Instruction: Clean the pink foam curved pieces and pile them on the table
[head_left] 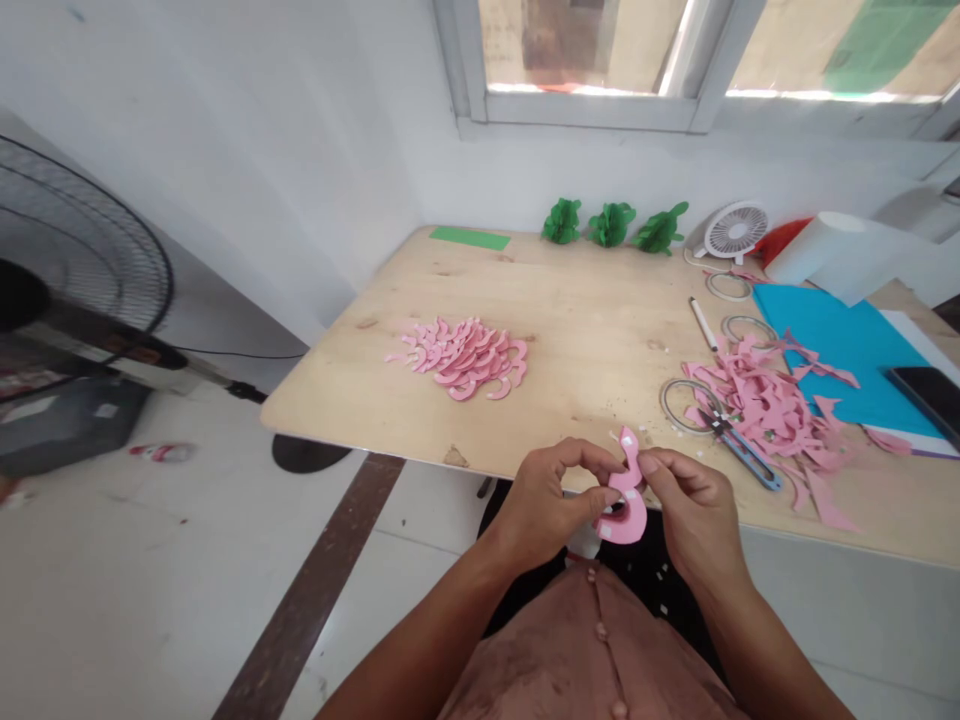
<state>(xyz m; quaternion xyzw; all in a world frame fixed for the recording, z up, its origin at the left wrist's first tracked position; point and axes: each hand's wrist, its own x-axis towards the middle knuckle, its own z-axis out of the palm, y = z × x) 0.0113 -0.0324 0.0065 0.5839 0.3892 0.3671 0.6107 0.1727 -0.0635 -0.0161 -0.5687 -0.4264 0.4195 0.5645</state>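
- Pinching a pink curved cutout, both hands meet in front of the chest: left hand clamps the lower loop, right hand nips the upper tip.
- Cutout sits just off the near edge of the table, over the lap.
- Risk: a loose pinch probably drops it to the floor.
- Risk: hands twisting against each other could crease or tear the thin neck.
- Look: hook-like S shape, flat matte pink sheet, small white bits on it.
- Outward: scissors among pink scraps near right; pile of similar pink shapes well left.
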